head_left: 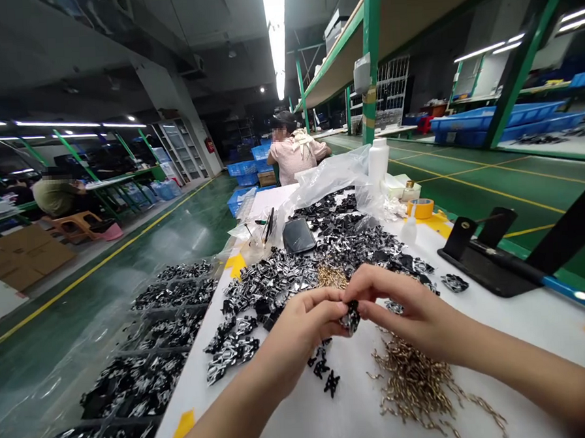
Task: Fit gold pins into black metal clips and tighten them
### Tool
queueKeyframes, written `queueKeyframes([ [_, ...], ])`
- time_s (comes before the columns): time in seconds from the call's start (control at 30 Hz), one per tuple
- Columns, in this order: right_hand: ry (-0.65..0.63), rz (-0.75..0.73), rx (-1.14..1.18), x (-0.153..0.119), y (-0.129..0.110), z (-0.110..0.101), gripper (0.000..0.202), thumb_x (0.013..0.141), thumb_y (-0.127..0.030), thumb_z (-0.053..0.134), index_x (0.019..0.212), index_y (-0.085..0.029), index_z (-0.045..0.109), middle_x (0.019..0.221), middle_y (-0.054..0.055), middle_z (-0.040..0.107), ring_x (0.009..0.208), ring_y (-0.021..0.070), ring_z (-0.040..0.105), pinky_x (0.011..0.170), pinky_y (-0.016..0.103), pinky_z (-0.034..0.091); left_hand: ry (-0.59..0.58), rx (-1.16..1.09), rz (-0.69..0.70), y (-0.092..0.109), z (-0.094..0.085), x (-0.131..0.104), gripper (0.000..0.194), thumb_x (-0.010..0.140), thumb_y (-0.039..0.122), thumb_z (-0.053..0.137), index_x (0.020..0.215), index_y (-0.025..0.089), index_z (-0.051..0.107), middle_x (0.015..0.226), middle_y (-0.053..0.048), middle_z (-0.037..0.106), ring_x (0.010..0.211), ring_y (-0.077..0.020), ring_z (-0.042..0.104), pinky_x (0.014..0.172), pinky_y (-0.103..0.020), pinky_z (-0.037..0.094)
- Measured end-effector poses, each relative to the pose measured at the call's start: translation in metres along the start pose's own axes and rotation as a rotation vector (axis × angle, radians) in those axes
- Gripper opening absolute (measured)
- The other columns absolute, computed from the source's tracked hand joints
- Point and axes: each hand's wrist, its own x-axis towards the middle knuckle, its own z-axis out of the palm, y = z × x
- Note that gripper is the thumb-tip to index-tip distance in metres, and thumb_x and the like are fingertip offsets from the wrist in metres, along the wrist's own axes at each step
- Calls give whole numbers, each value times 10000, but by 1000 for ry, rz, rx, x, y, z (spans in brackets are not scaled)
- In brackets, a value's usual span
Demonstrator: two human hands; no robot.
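My left hand (pixel 305 326) and my right hand (pixel 405 301) meet above the white table (pixel 351 412). Fingers of both are closed in a pinch on a small black-and-silver part (pixel 351 318); its exact kind is partly hidden by the fingertips. Below them lie a few loose black parts (pixel 324 371). Under my right forearm spreads a heap of thin brass-coloured pieces (pixel 416 382). Just beyond my hands is a small cluster of gold-coloured bits (pixel 329 277), ringed by a wide pile of black-and-silver parts (pixel 271 282).
A dark shallow tray (pixel 299 236) sits on the pile. Behind stand a white bottle (pixel 378 165), plastic sheeting (pixel 327 178) and a yellow tape roll (pixel 420 208). Right is a black metal fixture with a blue handle (pixel 576 295). Divided trays of parts (pixel 129 384) flank the left. A person (pixel 294 155) sits ahead.
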Motion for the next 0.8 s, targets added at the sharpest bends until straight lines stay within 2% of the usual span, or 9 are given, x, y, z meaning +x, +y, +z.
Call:
queueKeyframes([
  [0.13, -32, -29, 53, 1, 5, 1, 59, 875, -188, 486, 887, -209, 540, 830, -2, 508, 751, 113, 492, 664, 259, 414, -41, -216, -85, -3, -1, -2, 104, 775, 106, 560, 861, 126, 616, 810, -19, 541, 688, -65, 489, 654, -185, 430],
  [0.23, -19, -35, 35, 2, 8, 4, 58, 876, -179, 480, 849, -202, 526, 827, -3, 499, 748, 107, 493, 669, 250, 415, -16, -210, -99, -5, -1, -1, 136, 781, 138, 580, 917, 136, 584, 864, -27, 555, 694, -65, 514, 670, -200, 435],
  [0.3, 0, -14, 11, 2, 9, 5, 72, 886, -180, 456, 858, -203, 518, 844, 3, 502, 753, 110, 492, 672, 252, 414, 48, -92, -34, -5, 0, 0, 106, 794, 186, 581, 888, 140, 571, 872, -34, 564, 741, -94, 539, 706, -230, 445],
  [0.4, 47, 45, -3, 3, 9, 6, 73, 894, -210, 440, 863, -202, 506, 836, 9, 508, 743, 120, 485, 660, 261, 405, 175, 165, 170, -5, 1, 0, 122, 811, 262, 573, 872, 158, 561, 868, -34, 580, 824, -134, 550, 759, -257, 445],
  [0.5, 65, 140, 27, 3, 10, 5, 88, 886, -268, 469, 854, -199, 512, 818, 7, 525, 743, 127, 493, 660, 265, 397, 164, 363, 287, -5, 2, -3, 172, 796, 256, 590, 946, 181, 553, 942, -37, 599, 908, -157, 560, 810, -273, 444],
  [0.67, 61, 243, 172, 3, 14, 5, 168, 842, -346, 550, 786, -191, 518, 739, -10, 508, 690, 116, 470, 620, 246, 368, 194, 665, 384, -9, 4, -6, 175, 781, 155, 556, 949, 202, 564, 908, -14, 631, 822, -152, 592, 790, -293, 469],
  [0.8, 56, 293, 272, 2, 19, 5, 202, 820, -377, 575, 788, -184, 526, 715, -13, 492, 655, 111, 442, 596, 244, 346, 190, 619, 369, -11, 5, -6, 197, 779, 163, 559, 969, 214, 565, 945, -10, 633, 856, -148, 602, 770, -263, 486],
])
